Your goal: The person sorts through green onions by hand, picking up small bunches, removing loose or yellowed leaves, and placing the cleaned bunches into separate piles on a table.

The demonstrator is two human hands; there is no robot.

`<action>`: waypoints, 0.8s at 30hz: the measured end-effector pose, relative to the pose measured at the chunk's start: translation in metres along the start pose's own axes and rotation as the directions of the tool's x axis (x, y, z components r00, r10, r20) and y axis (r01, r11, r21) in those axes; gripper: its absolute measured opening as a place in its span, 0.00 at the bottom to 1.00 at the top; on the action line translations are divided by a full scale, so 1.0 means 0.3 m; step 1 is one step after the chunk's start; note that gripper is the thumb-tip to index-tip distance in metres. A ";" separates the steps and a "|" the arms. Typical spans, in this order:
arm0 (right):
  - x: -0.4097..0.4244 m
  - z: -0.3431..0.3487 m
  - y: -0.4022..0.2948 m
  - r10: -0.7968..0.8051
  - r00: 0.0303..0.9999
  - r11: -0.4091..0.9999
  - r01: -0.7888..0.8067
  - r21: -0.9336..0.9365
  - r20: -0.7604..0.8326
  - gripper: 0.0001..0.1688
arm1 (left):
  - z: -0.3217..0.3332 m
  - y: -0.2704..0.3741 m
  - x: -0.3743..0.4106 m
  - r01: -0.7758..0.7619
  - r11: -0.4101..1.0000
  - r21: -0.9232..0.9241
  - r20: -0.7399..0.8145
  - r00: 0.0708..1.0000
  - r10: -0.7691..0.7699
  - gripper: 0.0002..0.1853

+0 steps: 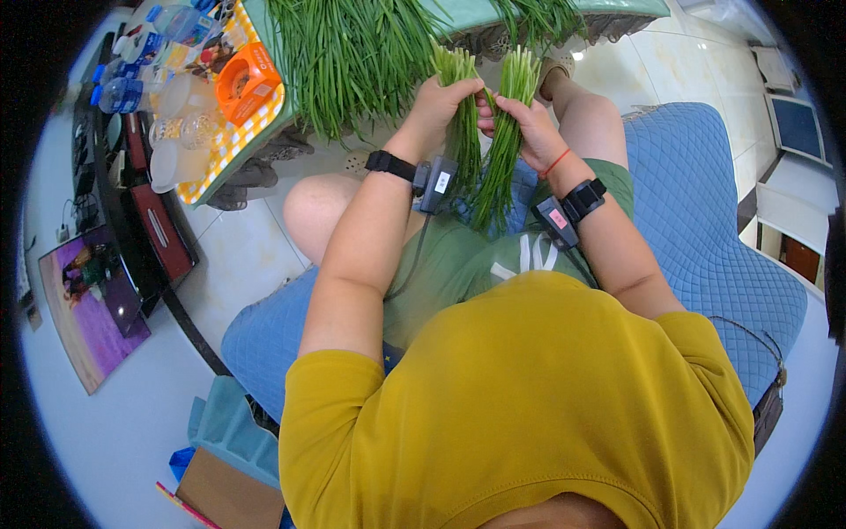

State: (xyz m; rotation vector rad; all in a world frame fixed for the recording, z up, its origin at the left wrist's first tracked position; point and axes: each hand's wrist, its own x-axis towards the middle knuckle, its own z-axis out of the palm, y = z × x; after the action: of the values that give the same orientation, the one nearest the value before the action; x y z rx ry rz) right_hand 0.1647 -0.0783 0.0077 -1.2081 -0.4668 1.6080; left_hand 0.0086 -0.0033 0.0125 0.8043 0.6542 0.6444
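My left hand [439, 109] is closed around a bundle of green garlic chives [466, 155], its pale cut ends pointing up past the thumb. A second bundle of chives [502, 168] is gripped in my right hand [532, 129], its leaf tips hanging over my lap. The fingertips of both hands come close together between the two bundles; whether they touch is unclear. A large pile of chives [350, 59] lies on the green-covered table in front of me, and a smaller heap [542, 20] lies farther right along its edge.
A yellow checked cloth [264, 119] at the table's left bears an orange box [248, 82], plastic bottles [125, 94] and translucent cups [178, 162]. Under me is a blue quilted seat cover [681, 172]. A cable runs down from each wrist device. A cardboard box [228, 489] stands lower left.
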 end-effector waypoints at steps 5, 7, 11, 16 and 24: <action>0.001 0.001 -0.003 0.068 0.998 0.998 -0.068 -0.016 -0.021 0.18 | -0.007 -0.032 0.017 0.055 0.993 -0.102 -0.045 0.997 -0.059 0.08; 0.000 0.004 -0.002 0.063 0.998 0.998 -0.063 0.007 -0.021 0.18 | -0.006 -0.035 0.020 0.070 0.994 -0.090 -0.042 0.996 -0.074 0.09; 0.011 -0.013 0.020 -0.032 0.999 0.995 0.032 -0.096 0.006 0.17 | 0.001 -0.036 0.022 0.062 0.998 0.006 -0.009 0.998 -0.062 0.10; 0.016 -0.026 0.022 -0.062 0.997 0.996 0.065 0.068 -0.051 0.14 | 0.003 -0.024 0.018 0.030 0.999 0.031 -0.003 1.000 -0.030 0.11; 0.050 -0.087 0.025 -0.065 0.968 0.958 0.129 0.256 -0.244 0.11 | -0.031 0.014 0.015 -0.047 0.999 0.017 -0.032 0.998 0.048 0.12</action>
State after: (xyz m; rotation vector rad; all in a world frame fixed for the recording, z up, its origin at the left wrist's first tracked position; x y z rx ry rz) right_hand 0.1842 -0.0750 -0.0162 -1.1282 -0.1473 1.3728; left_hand 0.0036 0.0062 0.0097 0.8277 0.6725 0.6974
